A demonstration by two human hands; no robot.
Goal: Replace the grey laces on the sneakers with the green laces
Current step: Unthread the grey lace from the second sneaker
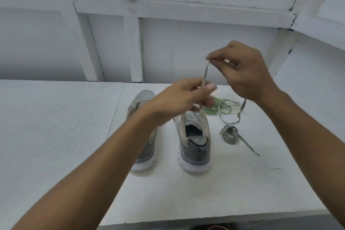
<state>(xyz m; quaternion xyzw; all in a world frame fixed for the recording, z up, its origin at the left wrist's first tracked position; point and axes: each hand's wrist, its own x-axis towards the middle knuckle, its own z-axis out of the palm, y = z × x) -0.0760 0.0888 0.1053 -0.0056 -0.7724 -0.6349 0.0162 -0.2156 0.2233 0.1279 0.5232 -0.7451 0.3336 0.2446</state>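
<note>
Two grey sneakers stand heel-toward-me on the white table: the left sneaker [144, 147] partly behind my left forearm, the right sneaker [194, 145] beside it. My right hand [242, 73] pinches the top of a grey lace [205, 74] above the right sneaker. My left hand [184, 99], blurred, has its fingers curled round the same lace lower down. The lace's other part trails on the table to the right. A rolled grey lace [230, 134] lies right of the right sneaker. The green laces [216, 107] lie in a loose heap behind it.
The white table [56, 127] ends at a front edge near the bottom of the view. A white panelled wall [168, 43] rises right behind the table. A dark reddish object [211, 227] peeks below the table edge.
</note>
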